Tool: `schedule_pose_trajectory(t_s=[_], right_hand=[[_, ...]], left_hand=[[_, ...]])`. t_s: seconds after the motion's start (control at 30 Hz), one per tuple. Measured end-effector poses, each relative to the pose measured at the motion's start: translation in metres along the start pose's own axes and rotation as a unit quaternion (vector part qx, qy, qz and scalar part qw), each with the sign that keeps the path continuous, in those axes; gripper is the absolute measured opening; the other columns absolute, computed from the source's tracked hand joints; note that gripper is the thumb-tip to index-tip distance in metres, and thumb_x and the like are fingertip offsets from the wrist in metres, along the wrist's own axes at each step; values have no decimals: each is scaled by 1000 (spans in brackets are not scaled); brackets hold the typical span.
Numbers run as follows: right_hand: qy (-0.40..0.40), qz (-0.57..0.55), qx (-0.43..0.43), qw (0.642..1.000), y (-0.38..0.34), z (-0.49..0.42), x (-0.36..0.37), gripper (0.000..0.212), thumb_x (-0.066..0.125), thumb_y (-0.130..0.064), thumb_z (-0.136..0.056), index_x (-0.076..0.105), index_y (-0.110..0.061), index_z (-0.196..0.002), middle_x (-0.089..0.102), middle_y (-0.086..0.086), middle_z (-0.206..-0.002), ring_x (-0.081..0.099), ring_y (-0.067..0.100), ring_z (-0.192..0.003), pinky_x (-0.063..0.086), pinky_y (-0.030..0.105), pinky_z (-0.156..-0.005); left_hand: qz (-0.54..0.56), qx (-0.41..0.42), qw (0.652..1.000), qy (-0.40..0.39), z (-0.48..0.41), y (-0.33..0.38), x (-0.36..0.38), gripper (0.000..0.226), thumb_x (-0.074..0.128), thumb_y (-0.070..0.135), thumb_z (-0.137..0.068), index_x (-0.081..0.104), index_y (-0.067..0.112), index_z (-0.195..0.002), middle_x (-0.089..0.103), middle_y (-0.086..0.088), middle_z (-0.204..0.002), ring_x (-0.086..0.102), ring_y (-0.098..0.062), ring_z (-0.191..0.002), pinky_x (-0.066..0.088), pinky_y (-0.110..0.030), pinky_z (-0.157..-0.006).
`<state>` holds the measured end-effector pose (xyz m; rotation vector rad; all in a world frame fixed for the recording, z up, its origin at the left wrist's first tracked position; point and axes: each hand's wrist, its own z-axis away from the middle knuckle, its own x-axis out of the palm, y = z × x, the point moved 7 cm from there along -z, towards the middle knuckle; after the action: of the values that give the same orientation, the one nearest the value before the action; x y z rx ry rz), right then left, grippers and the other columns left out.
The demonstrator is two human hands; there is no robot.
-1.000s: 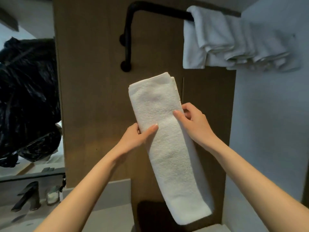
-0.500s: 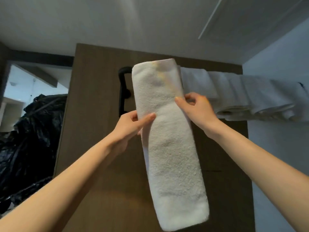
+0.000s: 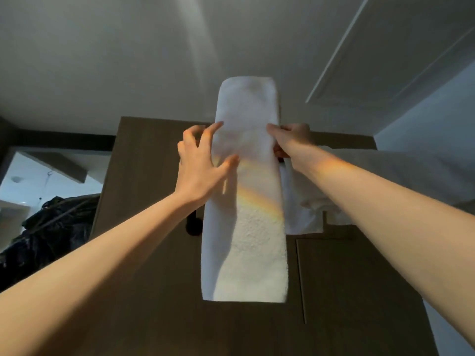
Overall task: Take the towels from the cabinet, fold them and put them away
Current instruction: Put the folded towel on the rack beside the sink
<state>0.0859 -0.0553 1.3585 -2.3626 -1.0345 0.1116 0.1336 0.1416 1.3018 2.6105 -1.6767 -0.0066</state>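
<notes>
Right hand (image 3: 289, 142) had a pinching grip on the folded towel's (image 3: 245, 227) right edge, left hand (image 3: 200, 160) spread loose against its left side. Towel hung long-axis vertical, raised between both, rack towels (image 3: 385, 181) just right.

Above me I see a pale ceiling (image 3: 108, 60) with a recessed panel (image 3: 385, 55) framed by a thin trim at my upper right. A black plastic bag (image 3: 48, 235) bulges at my lower left. A bluish-white wall (image 3: 434, 116) runs down my right side.
</notes>
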Motion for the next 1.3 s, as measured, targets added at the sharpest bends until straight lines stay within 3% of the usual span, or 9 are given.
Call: schedule_pose_trajectory(t_s=[0.23,0.37,0.5,0.7,0.77,0.83,0.93,1.17,1.3], right_hand=[[36,-6,-15,999,0,-38,23,26,68,-27,-86,61,-13,-64,58,2,-55,48,4,-29,37,14,-35],[68,11,-23,997,-2,-56,28,29,67,-33,-85,61,-15,-63,63,-1,-61,59,11,-46,46,22,-46],[99,-16,-22,995,4,-74,32,19,70,-34,-78,63,-16,-74,72,9,-87,71,27,-73,60,42,-71],[106,13,-16,994,16,-81,36,9,65,-18,-85,66,-10,-83,71,13,-97,71,31,-81,60,44,-74],[111,79,-44,990,13,-81,38,7,62,-9,-81,58,-15,-79,67,9,-100,68,31,-91,58,44,-82],[98,161,-99,977,7,-74,44,24,55,-2,-80,57,-16,-100,63,8,-113,62,27,-104,52,39,-91],[55,278,-265,922,-5,-47,62,39,44,5,-84,62,-11,-114,61,8,-122,53,25,-116,40,28,-98],[-46,419,-324,847,13,-14,96,30,33,-30,-102,60,-17,-104,67,4,-107,58,28,-101,29,31,-70],[-22,478,-322,817,9,-17,102,53,29,-66,-95,47,-20,-75,68,7,-100,59,34,-98,34,34,-71]], left_hand=[[-103,150,973,-144,-19,-24,28,83,40,78,-71,32,41,-145,18,10,-158,10,-14,-146,6,-46,-118],[-123,160,960,-192,-35,-39,44,83,53,72,-79,22,41,-149,10,15,-159,-1,-5,-147,-9,-38,-117],[-119,176,962,-172,-48,-43,56,82,59,63,-81,22,37,-150,10,13,-160,0,-6,-147,-7,-34,-117],[-95,167,969,-156,-62,-56,69,83,65,58,-78,27,34,-148,26,11,-155,18,-11,-145,1,-33,-121],[-100,161,973,-135,-62,-62,73,81,63,61,-78,29,34,-147,33,10,-151,26,-13,-142,3,-35,-121],[-107,165,975,-106,-62,-63,74,79,63,60,-79,32,31,-146,40,6,-148,32,-15,-139,3,-35,-121],[-113,153,979,-71,-63,-63,73,77,66,57,-78,38,25,-142,47,1,-143,37,-18,-135,6,-32,-118],[-52,120,991,24,-46,-69,67,79,72,54,-74,43,10,-134,51,-4,-130,37,-23,-130,5,-38,-120],[90,76,990,78,0,-81,65,83,73,49,-75,35,13,-139,33,0,-140,28,-16,-133,29,-39,-114]])
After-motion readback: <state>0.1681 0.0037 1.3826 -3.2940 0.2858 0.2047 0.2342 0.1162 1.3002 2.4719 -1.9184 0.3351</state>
